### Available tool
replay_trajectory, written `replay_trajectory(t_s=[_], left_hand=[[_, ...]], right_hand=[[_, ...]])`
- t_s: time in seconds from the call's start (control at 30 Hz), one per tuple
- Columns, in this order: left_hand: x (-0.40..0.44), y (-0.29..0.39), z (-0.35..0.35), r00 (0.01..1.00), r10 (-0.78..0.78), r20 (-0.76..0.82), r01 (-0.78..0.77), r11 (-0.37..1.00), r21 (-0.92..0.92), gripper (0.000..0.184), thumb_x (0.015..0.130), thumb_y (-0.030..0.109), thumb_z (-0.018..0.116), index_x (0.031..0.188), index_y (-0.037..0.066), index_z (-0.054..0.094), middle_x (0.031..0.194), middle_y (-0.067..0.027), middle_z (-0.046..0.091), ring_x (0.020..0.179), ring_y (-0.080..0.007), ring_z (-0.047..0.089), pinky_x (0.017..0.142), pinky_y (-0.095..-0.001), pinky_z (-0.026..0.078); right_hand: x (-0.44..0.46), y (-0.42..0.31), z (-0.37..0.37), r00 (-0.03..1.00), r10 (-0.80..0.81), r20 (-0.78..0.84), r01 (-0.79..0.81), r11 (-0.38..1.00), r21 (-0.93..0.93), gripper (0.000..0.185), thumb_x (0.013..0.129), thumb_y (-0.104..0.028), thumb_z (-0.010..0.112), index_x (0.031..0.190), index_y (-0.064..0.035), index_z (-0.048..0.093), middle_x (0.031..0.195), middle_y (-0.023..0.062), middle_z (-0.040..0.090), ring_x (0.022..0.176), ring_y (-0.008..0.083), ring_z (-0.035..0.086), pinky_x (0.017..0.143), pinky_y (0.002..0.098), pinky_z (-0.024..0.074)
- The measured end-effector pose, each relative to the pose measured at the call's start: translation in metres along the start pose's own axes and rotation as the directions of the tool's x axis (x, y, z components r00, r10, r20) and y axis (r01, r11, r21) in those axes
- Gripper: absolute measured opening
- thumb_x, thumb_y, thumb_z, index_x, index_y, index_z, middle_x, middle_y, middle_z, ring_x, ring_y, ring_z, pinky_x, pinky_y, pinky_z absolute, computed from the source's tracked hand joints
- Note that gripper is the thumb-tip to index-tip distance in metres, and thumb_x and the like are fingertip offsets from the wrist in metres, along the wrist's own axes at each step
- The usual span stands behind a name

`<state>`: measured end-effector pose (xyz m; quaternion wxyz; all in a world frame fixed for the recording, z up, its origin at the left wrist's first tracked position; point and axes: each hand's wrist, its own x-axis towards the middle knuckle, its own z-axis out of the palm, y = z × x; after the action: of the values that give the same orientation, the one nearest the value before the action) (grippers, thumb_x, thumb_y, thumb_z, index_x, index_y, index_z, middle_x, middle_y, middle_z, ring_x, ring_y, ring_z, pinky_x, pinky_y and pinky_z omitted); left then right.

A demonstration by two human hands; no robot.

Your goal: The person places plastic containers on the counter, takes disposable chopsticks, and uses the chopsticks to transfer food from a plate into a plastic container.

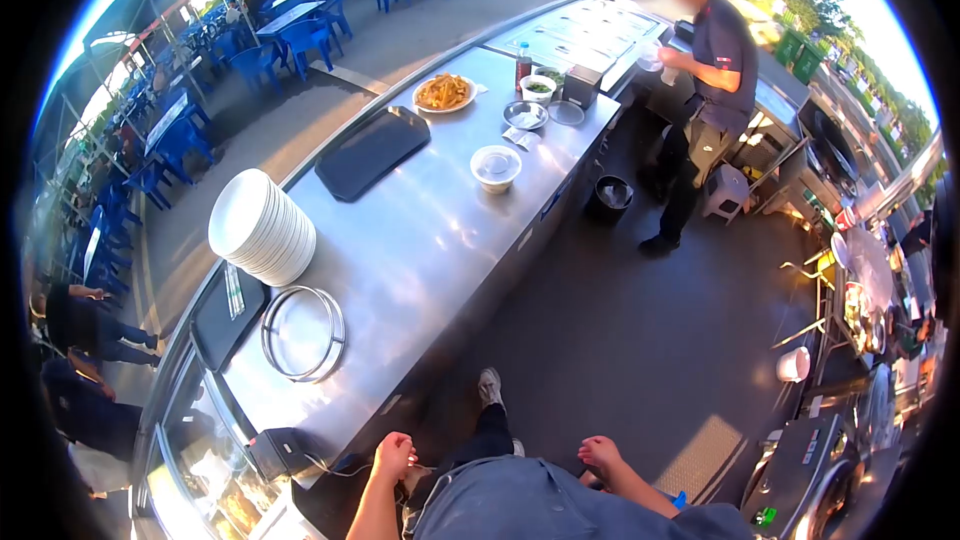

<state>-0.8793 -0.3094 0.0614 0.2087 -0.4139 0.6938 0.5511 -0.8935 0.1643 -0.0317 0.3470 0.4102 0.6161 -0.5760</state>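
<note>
At the bottom of the head view, my left hand (395,456) hangs by the near end of the steel counter (400,310), its fingers curled in and nothing seen in them. My right hand (600,454) is over the dark floor, fingers also curled with nothing showing. Nearest to my left hand is a small black box (280,453) with a cable at the counter's corner. Two metal rings (303,334) lie on the counter beyond it. A tall stack of white plates (265,230) stands behind the rings, leaning slightly.
Along the counter are black trays (373,153), a plate of fries (444,93), a lidded bowl (495,169), a sauce bottle (523,66) and small bowls. A co-worker (710,70) stands at the far end by a black bin (609,199). Cooking equipment lines the right.
</note>
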Motion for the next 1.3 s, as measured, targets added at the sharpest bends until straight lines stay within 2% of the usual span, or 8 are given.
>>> replay_trajectory(t_s=[0.13,0.27,0.43,0.57,0.77,0.93,1.07,1.3], left_hand=[[0.062,0.063,0.04,0.985,0.122,0.121,-0.122,0.993,-0.007,0.016,0.094,0.012,0.053,0.105,0.003,0.059,0.081,-0.0077,0.064,0.066,-0.0157,0.064,0.058,-0.0291,0.053],[0.132,0.134,0.076,0.961,0.184,0.207,-0.175,0.983,-0.06,0.017,0.092,0.012,0.053,0.104,0.001,0.059,0.081,-0.0088,0.064,0.065,-0.016,0.064,0.058,-0.0295,0.053],[0.18,0.251,0.095,0.948,0.231,0.219,-0.22,0.973,-0.071,0.018,0.092,0.009,0.051,0.105,-0.001,0.057,0.081,-0.0097,0.063,0.064,-0.0176,0.063,0.058,-0.0305,0.052],[0.222,0.305,0.102,0.947,0.256,0.196,-0.244,0.966,-0.082,0.02,0.092,0.013,0.051,0.105,0.0,0.057,0.082,-0.0098,0.063,0.067,-0.0171,0.063,0.06,-0.0301,0.052],[0.258,0.333,0.126,0.989,0.12,0.081,-0.1,0.97,-0.22,0.018,0.095,0.013,0.05,0.107,0.0,0.055,0.082,-0.0092,0.061,0.065,-0.0151,0.061,0.057,-0.0299,0.05],[0.239,0.347,0.156,0.995,-0.007,-0.098,-0.019,0.965,-0.26,0.019,0.094,0.012,0.049,0.107,0.0,0.055,0.081,-0.0096,0.062,0.063,-0.015,0.061,0.055,-0.0291,0.05],[0.219,0.379,0.182,0.974,-0.136,-0.183,0.071,0.944,-0.322,0.018,0.094,0.012,0.05,0.107,0.0,0.056,0.08,-0.0099,0.062,0.063,-0.0156,0.062,0.056,-0.0285,0.051],[0.239,0.433,0.219,0.973,-0.191,-0.128,0.122,0.901,-0.415,0.019,0.095,0.012,0.05,0.109,0.001,0.055,0.084,-0.0103,0.062,0.066,-0.0161,0.062,0.059,-0.0287,0.051]], right_hand=[[0.031,-0.045,-0.014,0.999,0.033,-0.039,-0.034,0.999,-0.029,0.016,0.093,-0.017,0.057,0.103,-0.0044,0.059,0.086,0.0111,0.066,0.072,0.0203,0.067,0.061,0.0323,0.0553],[0.048,-0.123,-0.031,0.994,0.001,-0.11,-0.011,0.996,-0.092,0.017,0.093,-0.018,0.057,0.103,-0.0041,0.058,0.085,0.0106,0.066,0.071,0.02,0.066,0.06,0.0325,0.055],[0.073,-0.245,-0.034,0.985,-0.131,-0.116,0.116,0.985,-0.127,0.018,0.093,-0.02,0.057,0.105,-0.0053,0.059,0.087,0.01,0.067,0.075,0.0194,0.067,0.063,0.0313,0.055],[0.084,-0.362,0.003,0.964,-0.26,-0.048,0.255,0.962,-0.1,0.022,0.094,-0.018,0.056,0.11,-0.0034,0.058,0.092,0.0098,0.066,0.077,0.018,0.067,0.063,0.0292,0.0536],[0.135,-0.552,0.07,0.879,-0.42,0.226,0.466,0.857,-0.22,0.039,0.096,-0.017,0.056,0.131,-0.0015,0.049,0.104,0.0114,0.064,0.081,0.0169,0.066,0.069,0.0261,0.0514],[0.203,-0.669,0.126,0.834,-0.364,0.414,0.475,0.856,-0.205,0.055,0.095,-0.018,0.057,0.144,-0.0031,0.035,0.109,0.0111,0.062,0.084,0.0167,0.064,0.069,0.0274,0.0507],[0.236,-0.717,0.152,0.817,-0.281,0.503,0.433,0.875,-0.216,0.059,0.096,-0.02,0.056,0.148,-0.0067,0.03,0.111,0.0106,0.062,0.086,0.0153,0.062,0.069,0.0261,0.0507],[0.257,-0.727,0.162,0.782,-0.231,0.579,0.429,0.873,-0.231,0.046,0.097,-0.018,0.056,0.139,-0.0043,0.043,0.105,0.0089,0.064,0.082,0.0139,0.062,0.068,0.0258,0.0507]])
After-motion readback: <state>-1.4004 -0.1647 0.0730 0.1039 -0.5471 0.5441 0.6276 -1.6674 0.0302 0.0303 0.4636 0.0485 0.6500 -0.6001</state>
